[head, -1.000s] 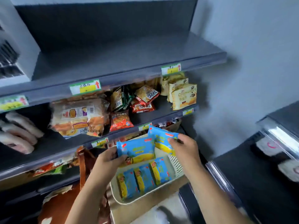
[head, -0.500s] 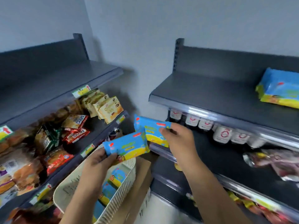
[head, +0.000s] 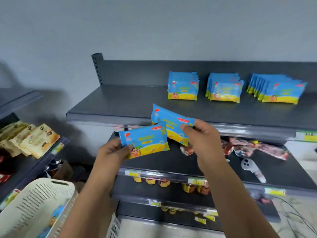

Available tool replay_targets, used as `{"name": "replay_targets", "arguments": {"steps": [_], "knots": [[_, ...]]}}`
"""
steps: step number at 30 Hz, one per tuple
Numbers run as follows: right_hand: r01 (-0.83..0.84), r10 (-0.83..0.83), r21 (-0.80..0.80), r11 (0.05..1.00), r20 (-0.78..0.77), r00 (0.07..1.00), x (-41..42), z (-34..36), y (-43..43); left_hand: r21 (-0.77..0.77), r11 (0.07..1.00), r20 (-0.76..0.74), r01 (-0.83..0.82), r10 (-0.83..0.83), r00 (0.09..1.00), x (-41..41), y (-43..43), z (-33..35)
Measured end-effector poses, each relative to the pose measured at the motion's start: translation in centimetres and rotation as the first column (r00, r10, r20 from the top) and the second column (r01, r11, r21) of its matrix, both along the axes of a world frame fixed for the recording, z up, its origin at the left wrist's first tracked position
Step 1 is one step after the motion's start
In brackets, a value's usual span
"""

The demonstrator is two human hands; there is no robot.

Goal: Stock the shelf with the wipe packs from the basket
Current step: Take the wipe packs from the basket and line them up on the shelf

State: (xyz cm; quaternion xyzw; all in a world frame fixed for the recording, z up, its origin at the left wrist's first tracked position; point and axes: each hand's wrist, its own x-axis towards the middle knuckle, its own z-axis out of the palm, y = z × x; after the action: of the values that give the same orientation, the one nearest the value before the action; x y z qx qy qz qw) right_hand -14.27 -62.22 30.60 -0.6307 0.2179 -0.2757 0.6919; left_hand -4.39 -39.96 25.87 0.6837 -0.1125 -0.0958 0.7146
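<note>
Top shelf point(head: 120, 103) sits above & beyond both my grips, w/ three rows of wipe packs standing at its back, up-right of my R hand: nearest row point(head: 183, 88), mid row point(head: 224, 91), far row point(head: 277, 91). Main risk: I push mine in against the nearest row, nudge it, & the leaning packs domino flat.

Basket point(head: 39, 184) is down-left of my L hand, w/ more packs inside. I can't see what it rests on, so an elbow knock on the return trip might tip it.

L hand point(head: 109, 152) pinches one pack point(head: 145, 141) by its short end, thumb on the face, fingers behind. R hand point(head: 205, 138) pinches the 2nd pack point(head: 171, 122) at its right edge, thumb & fingertips only. Both packs are in the air, overlapping, the R one behind & above the L one, at about shelf-lip height. Slick film + edge-only hold = either could slip & drop to the shelf under my hands, among the red wrappers point(head: 260, 146).

Writing: packs are blue over yellow w/ a cartoon kid, a red corner tab & a red label strip; txt too blurred to read, no brand legible. Price tag point(head: 306, 135) right of my R hand is green/yellow, also unreadable.
</note>
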Motion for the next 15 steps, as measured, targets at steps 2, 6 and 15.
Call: {"name": "replay_targets", "arguments": {"steps": [2, 6, 15], "knots": [[0.035, -0.035, 0.005, 0.999, -0.005, 0.999, -2.5, 0.5, -3.0, 0.009, 0.999, 0.013, 0.044, -0.044, 0.999, -1.7, -3.4, 0.3], [0.068, -0.069, 0.035, 0.997, 0.016, 0.998, -6.8, 0.6, -8.4, 0.012, 0.997, 0.028, 0.076, -0.076, 0.997, -4.8, -9.2, 0.6], [0.126, -0.128, 0.042, 0.991, 0.037, 0.991, -12.6, 0.8, -17.4, 0.021, 0.991, 0.048, 0.131, -0.132, 0.990, -9.7, -18.9, 2.4]]}}
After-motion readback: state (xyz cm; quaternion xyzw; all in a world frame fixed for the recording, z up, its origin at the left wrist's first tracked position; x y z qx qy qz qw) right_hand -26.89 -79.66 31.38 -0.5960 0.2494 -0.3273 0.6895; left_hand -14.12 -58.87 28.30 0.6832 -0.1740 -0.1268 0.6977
